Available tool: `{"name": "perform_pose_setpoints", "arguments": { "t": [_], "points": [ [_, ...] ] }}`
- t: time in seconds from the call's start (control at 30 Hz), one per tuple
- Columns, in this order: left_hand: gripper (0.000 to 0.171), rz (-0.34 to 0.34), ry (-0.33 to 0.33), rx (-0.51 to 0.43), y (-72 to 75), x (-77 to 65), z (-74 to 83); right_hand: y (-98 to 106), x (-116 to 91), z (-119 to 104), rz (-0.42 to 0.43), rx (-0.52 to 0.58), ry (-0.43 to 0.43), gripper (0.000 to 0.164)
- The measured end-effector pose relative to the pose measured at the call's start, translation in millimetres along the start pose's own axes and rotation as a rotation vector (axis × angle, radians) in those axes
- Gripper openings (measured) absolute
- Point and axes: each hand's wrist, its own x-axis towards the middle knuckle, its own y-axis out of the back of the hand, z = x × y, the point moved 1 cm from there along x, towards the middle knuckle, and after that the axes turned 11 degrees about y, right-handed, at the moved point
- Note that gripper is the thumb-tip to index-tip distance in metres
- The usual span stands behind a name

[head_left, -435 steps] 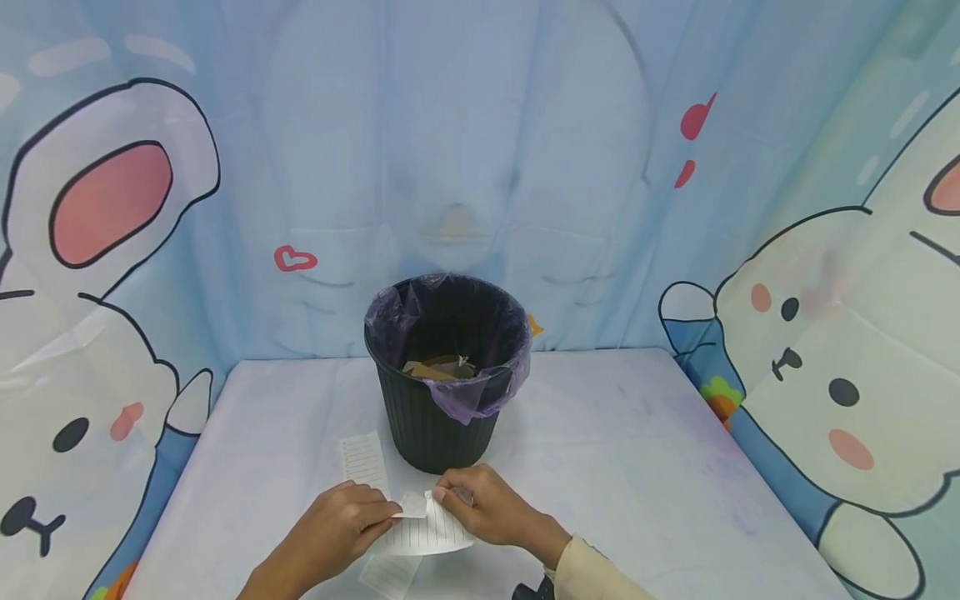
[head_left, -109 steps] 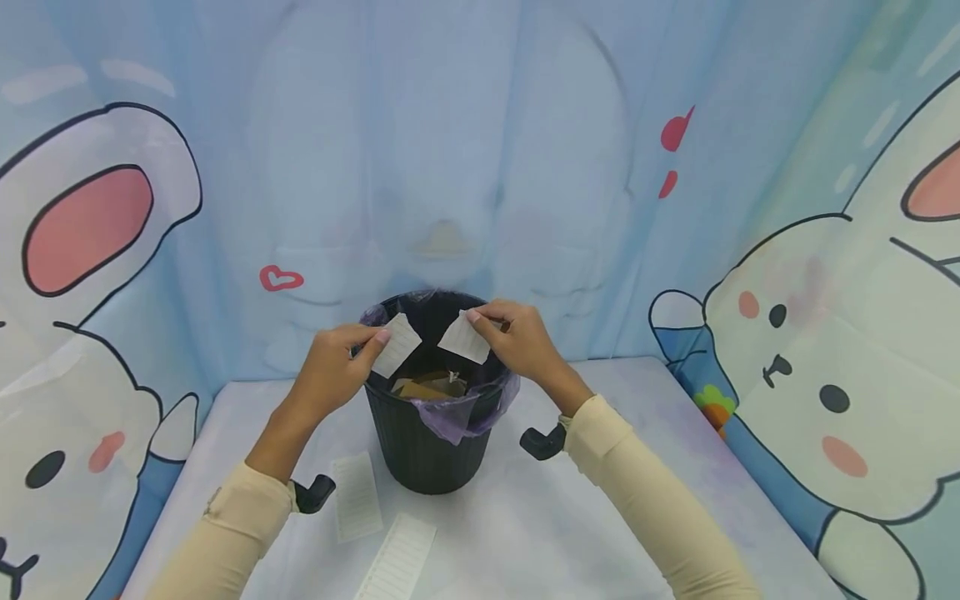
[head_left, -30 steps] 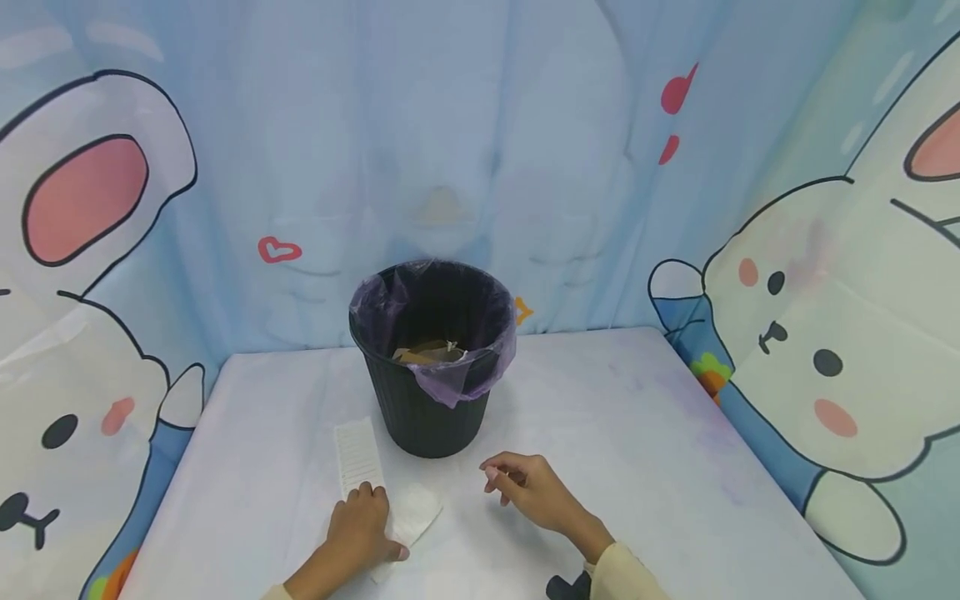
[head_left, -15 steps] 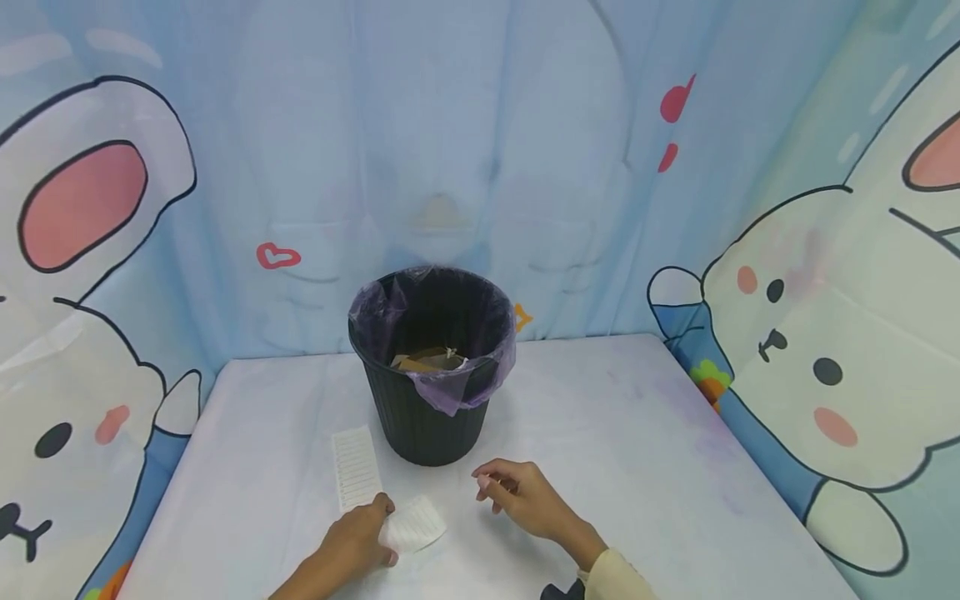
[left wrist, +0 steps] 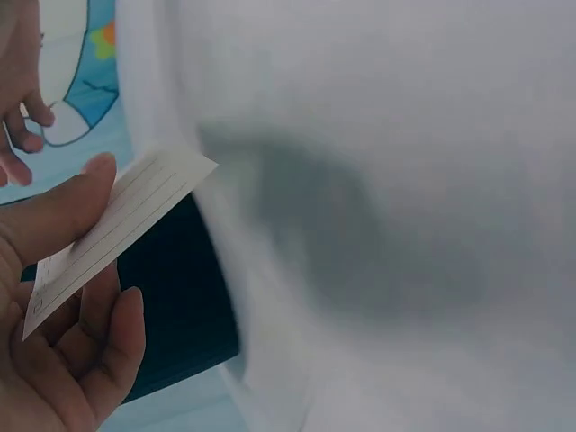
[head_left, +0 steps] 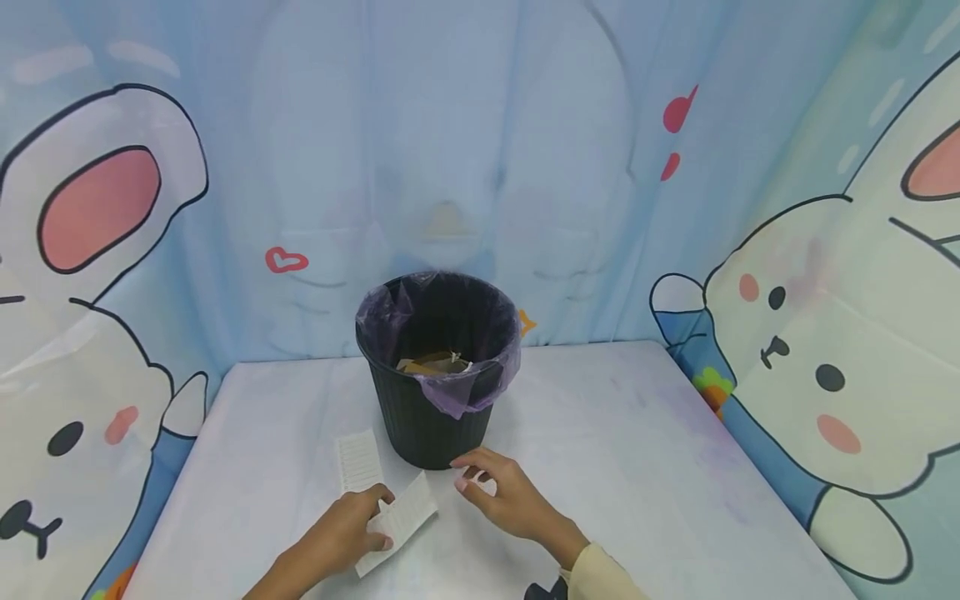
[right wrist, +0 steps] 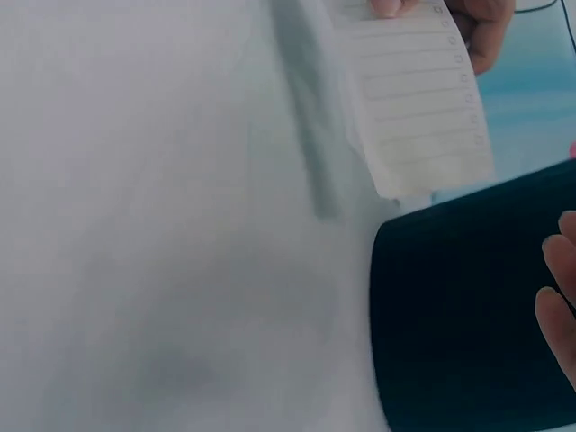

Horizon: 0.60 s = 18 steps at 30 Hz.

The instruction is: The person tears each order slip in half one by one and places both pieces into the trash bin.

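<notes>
My left hand (head_left: 341,533) pinches a strip of lined white paper (head_left: 405,518) between thumb and fingers, raised off the table. In the left wrist view the thumb lies on top of the paper (left wrist: 117,220) and the fingers curl beneath it. My right hand (head_left: 506,496) hovers just right of the strip, fingers loosely bent and holding nothing. A second lined strip (head_left: 358,460) lies flat on the table, left of the bin and partly behind my left hand. Beyond both hands stands a black ribbed bin (head_left: 429,429).
A purple plastic liner (head_left: 476,392) hangs over the bin's rim. Inside the bin are brown and pale scraps (head_left: 435,363). A white cloth covers the table (head_left: 600,450), and a blue curtain (head_left: 450,150) with rabbit drawings encloses it at the back and sides.
Torn pieces held over the bin earlier have left my hands. Over the last second my left hand has lifted a strip from the table, and my right hand has moved slightly left towards it.
</notes>
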Motion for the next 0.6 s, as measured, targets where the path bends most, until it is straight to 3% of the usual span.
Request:
{"name": "perform_pose_setpoints", "arguments": {
  "t": [0.37, 0.6],
  "points": [
    [0.034, 0.015, -0.155, 0.121, 27.8, -19.5, 24.8, -10.9, 21.2, -29.8, -0.048, -0.037, 0.242, 0.033],
    [0.034, 0.064, -0.235, 0.187, 35.0, -24.2, 35.3, -17.2, 31.1, -39.8, -0.082, -0.018, 0.299, 0.023]
  ]
}}
